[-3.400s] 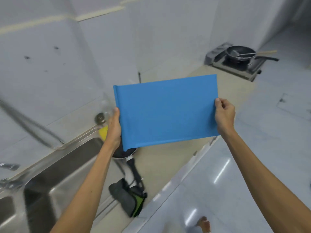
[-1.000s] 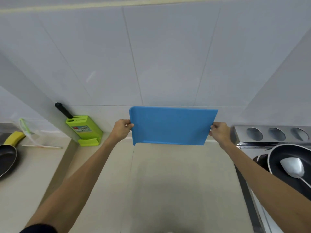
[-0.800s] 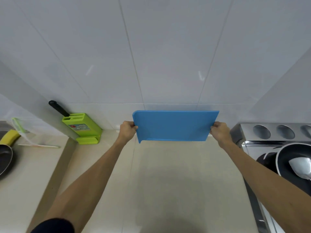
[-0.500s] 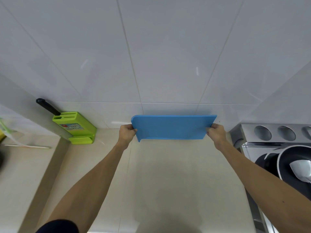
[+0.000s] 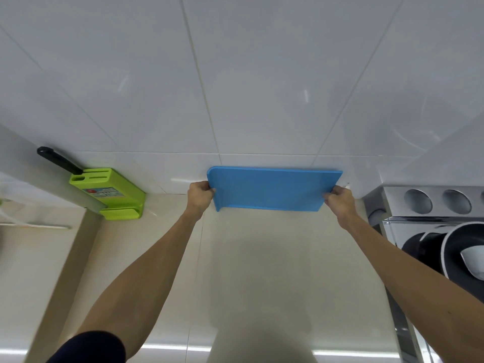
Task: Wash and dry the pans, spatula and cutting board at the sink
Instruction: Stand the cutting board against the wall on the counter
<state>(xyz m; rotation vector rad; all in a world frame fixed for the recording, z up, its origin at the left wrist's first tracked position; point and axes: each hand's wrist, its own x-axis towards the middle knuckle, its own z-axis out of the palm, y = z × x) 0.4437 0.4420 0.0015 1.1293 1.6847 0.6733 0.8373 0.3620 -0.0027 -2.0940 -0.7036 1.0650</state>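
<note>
A blue cutting board (image 5: 272, 188) stands on its long edge at the back of the beige counter (image 5: 262, 271), close against the white tiled wall. My left hand (image 5: 199, 195) grips its left edge and my right hand (image 5: 339, 199) grips its right edge. At the right edge of the view a black pan (image 5: 461, 252) sits on the stove, with a metal spatula (image 5: 475, 260) lying in it.
A green knife block (image 5: 108, 191) with a black-handled knife (image 5: 59, 159) stands at the back left by the wall. A steel stove (image 5: 429, 205) borders the counter on the right. A step in the counter runs down the left side.
I turned from the sink to this counter and carried the blue board forward and down to the wall. It now stands lower and nearer the tiles than half a second ago.
</note>
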